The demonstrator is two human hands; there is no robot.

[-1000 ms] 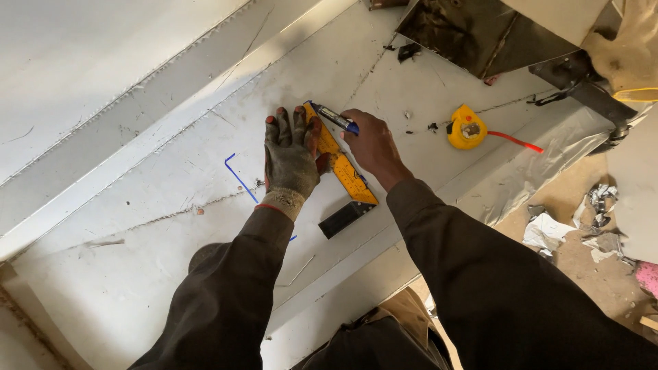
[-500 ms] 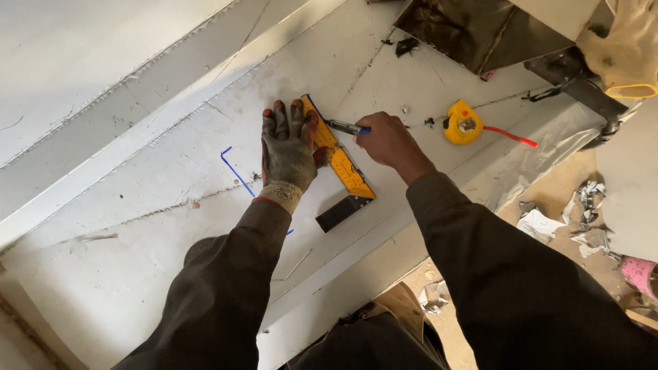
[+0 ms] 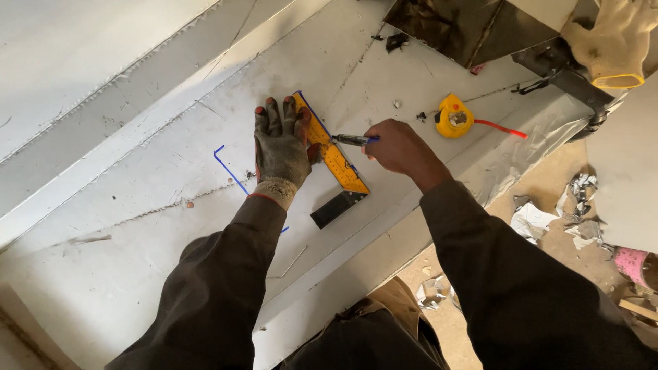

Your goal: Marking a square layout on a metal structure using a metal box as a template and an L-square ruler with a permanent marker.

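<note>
The left hand (image 3: 281, 147), in a grey knit glove with red fingertips, lies flat and spread on the yellow metal try square with a black stock (image 3: 334, 164), pressing its blade against the pale sheet-metal panel (image 3: 137, 205) so that the edge cannot slip while a line is ruled. The bare right hand (image 3: 401, 147) is closed around a blue marker pen (image 3: 353, 140), its tip set against the right edge of the yellow blade, near the far end; whether the tip actually touches the metal is hard to tell from this angle. A blue marked corner (image 3: 226, 164) shows on the panel just left of the gloved hand. A yellow tape measure with a red tab (image 3: 454, 116) lies farther right, well apart from the square. Compared with half a second ago, the square and gloved hand sit in the same pose, while the pen now lies closer to horizontal, with its tip lower along the blade.
</note>
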